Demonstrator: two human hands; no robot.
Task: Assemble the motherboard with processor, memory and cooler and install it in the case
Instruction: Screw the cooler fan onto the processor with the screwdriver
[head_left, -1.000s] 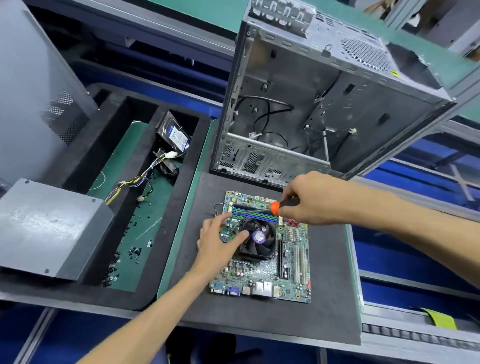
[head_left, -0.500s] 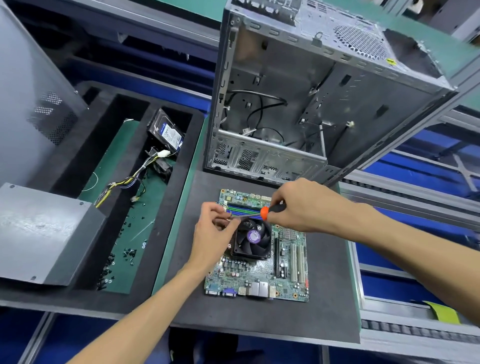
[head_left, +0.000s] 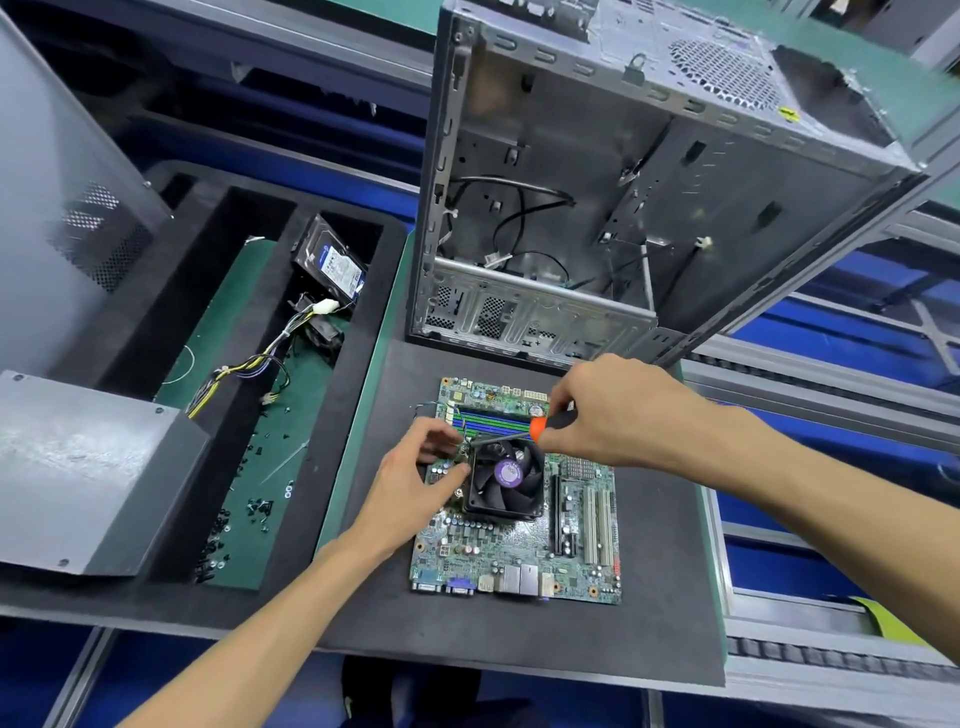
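Right hand (head_left: 615, 410) grips screwdriver (head_left: 540, 427) at cooler (head_left: 506, 480); left hand (head_left: 415, 478) pinches there; labels unreadable.

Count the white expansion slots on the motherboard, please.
2: both white slots stand side by side on the motherboard, right of the cooler fan. None seems hidden.

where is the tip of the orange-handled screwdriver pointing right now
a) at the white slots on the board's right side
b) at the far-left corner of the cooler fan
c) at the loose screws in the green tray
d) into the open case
b: the right hand holds the screwdriver with its shaft slanting down to the far-left corner of the cooler fan, where the left hand has its fingers.
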